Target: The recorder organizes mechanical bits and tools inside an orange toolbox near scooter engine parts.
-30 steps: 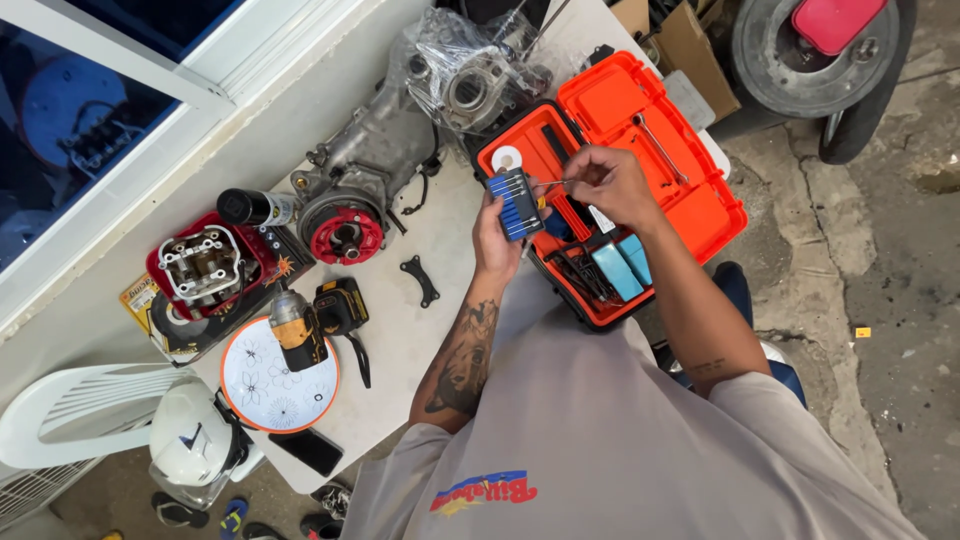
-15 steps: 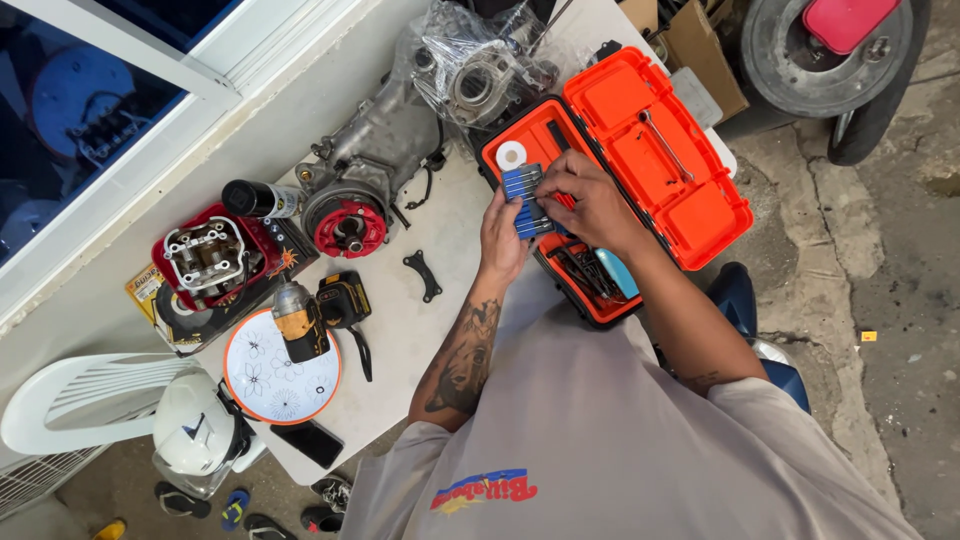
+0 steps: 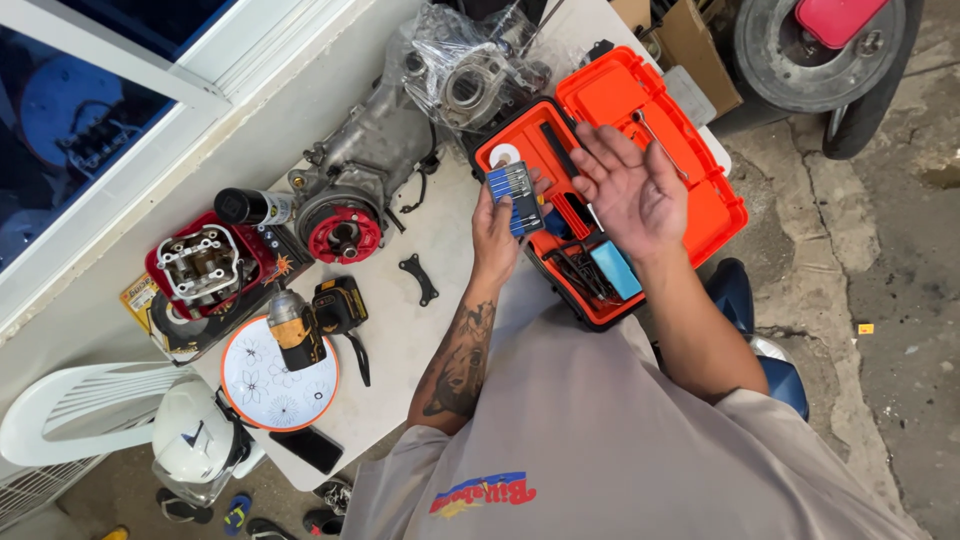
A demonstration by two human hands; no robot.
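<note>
Lying far left on the white table (image 3: 400, 345): red finned cylinder head (image 3: 200, 265), then yellow-black cordless drill (image 3: 300, 328) on a round white plate (image 3: 262, 385), grey engine casing (image 3: 375, 150) above. Left hand (image 3: 497, 230) pinches a blue rack of small bits (image 3: 512, 195), tilted up toward the face, probably for reading. Right hand (image 3: 630, 190) hovers with fingers spread, holding nothing, over the open orange plastic tool case (image 3: 640, 110).

Even, bright daylight fills the scene, with soft, faint shadows under the things on the pale white surface (image 3: 420, 340). The open orange plastic tool case (image 3: 640, 120) looks strongly saturated. The dark blue window glass (image 3: 90, 120) shows dim reflections. Focus is sharp throughout, with slight wide-angle stretching toward the edges.
</note>
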